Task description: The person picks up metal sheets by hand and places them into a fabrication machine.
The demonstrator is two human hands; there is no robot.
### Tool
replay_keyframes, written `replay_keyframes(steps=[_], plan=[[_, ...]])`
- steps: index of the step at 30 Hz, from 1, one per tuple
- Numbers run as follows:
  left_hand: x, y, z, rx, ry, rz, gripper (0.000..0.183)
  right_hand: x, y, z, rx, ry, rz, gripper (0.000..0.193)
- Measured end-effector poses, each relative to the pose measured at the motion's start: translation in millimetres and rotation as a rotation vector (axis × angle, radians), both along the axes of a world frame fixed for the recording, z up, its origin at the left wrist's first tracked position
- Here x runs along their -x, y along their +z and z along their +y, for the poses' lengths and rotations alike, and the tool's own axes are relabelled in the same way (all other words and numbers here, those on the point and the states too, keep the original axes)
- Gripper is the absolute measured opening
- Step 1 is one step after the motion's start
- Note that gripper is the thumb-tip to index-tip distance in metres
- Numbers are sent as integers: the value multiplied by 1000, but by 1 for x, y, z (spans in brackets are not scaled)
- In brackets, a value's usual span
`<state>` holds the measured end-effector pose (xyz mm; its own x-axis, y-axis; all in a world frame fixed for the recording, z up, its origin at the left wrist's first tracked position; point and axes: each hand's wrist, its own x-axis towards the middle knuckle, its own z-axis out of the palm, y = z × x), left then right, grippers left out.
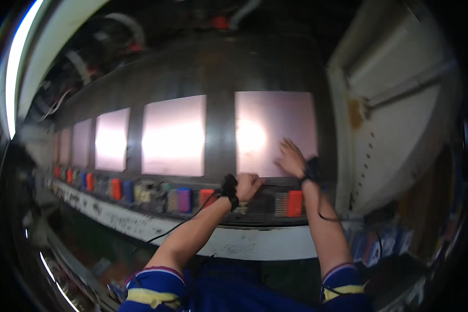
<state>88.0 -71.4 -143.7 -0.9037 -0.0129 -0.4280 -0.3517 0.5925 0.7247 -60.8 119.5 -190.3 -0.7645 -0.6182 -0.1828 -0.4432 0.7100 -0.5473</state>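
Observation:
A shiny, copper-coloured sheet (283,115) lies flat on the dark machine bed (221,109) in front of me. My right hand (292,158) rests on its lower right part, fingers spread and pointing away from me. By the same sheet's near edge is my left hand (248,187), its fingers curled. Whatever those fingers may hold is hidden. Both wrists wear black bands with cables. To the left, another bright sheet (174,135) lies apart from the first, and a narrower-looking sheet (112,140) lies beyond it.
Small holders stand along the bed's near edge, including a red block (295,203) and a purple-blue block (183,200). A pale, worn rail (260,244) runs in front of them. At right rises a large pale machine panel (400,130). Hoses hang at the dark back.

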Motion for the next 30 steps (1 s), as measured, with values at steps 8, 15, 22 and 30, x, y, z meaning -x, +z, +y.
replay_keyframes(steps=[8, 15, 22, 30], plan=[[-340, 34, -193, 79, 115, -498, 37, -229, 53, -161, 337, -66, -377, 49], [-691, -26, -249, -473, 530, -598, 86, -417, 63, -362, 116, 643, -449, 30], [-936, -91, -301, 269, -84, -852, 30, -571, 113, -595, -66, 840, -484, 20], [-1040, -107, -512, -401, 1369, 61, 11, -759, 116, -811, -110, 1180, -356, 20]])
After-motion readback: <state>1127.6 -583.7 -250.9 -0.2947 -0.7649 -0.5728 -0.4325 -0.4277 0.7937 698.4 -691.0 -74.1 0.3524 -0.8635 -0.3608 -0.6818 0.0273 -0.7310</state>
